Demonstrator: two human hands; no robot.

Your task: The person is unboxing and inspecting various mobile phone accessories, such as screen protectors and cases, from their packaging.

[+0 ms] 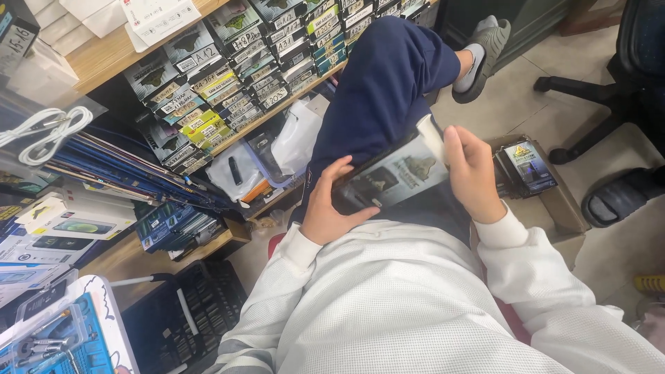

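A flat dark printed package (396, 177) lies across my lap, over my crossed leg in navy trousers (382, 82). My left hand (331, 206) grips its lower left end, thumb along the edge. My right hand (472, 173) holds the upper right end, where a white flap (432, 138) sticks up beside my thumb. Both sleeves are white.
A cardboard box (555, 202) with a stack of similar packages (528, 166) stands to my right. Wooden shelves (277, 107) at the left are packed with several rows of labelled packages. Office chair base (589, 97) and a sandal (616, 197) sit on the floor at right.
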